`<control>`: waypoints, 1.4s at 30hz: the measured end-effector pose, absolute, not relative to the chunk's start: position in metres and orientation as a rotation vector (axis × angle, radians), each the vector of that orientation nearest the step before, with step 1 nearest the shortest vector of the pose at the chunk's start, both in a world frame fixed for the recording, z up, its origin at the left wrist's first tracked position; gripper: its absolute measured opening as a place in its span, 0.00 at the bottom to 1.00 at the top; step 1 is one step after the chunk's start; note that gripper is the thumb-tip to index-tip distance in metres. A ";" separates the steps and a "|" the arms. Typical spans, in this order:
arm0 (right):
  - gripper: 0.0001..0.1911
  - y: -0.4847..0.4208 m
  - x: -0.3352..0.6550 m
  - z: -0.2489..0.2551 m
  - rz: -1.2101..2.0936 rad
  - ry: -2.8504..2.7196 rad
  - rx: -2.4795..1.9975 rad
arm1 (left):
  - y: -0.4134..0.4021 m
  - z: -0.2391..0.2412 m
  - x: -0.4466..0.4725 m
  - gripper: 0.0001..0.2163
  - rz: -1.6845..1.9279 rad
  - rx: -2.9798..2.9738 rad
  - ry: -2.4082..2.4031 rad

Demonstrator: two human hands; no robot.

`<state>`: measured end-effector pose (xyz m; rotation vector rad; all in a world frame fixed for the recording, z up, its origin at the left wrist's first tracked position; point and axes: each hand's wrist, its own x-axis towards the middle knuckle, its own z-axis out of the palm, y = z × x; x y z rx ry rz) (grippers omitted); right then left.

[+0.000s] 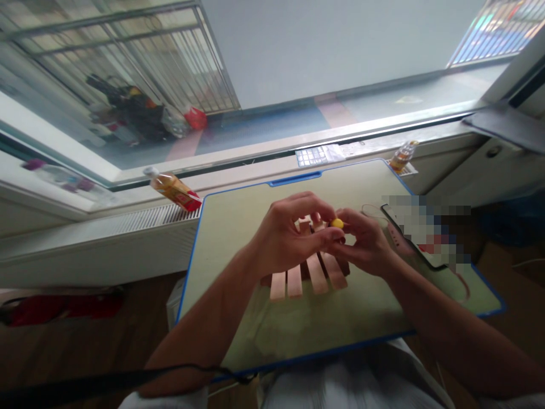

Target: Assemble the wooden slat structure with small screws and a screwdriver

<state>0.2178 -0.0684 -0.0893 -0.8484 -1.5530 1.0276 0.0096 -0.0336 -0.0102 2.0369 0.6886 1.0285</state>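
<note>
Both hands meet above a small wooden piece with several pale slats (315, 272) on a dark base, lying on the table. My left hand (293, 233) curls with its thumb and fingertips closed toward a small yellow ball-like piece (337, 224). On the other side, my right hand (361, 238) pinches close by, its fingertips touching the same spot. The yellow piece sits between the fingertips of the two hands. A dark bit shows just under it, too small to name. The fingers hide part of the slats' far ends.
The small table (238, 227) has a blue rim. At its right lies a phone (426, 238), partly blurred out, with a cable. A drink bottle (174, 190) stands on the radiator at left, another bottle (402, 157) behind right. A window (272, 136) is beyond.
</note>
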 end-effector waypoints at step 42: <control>0.07 -0.067 0.221 -0.088 1.035 -1.620 -0.802 | -0.028 -0.008 -0.002 0.06 0.996 2.075 0.638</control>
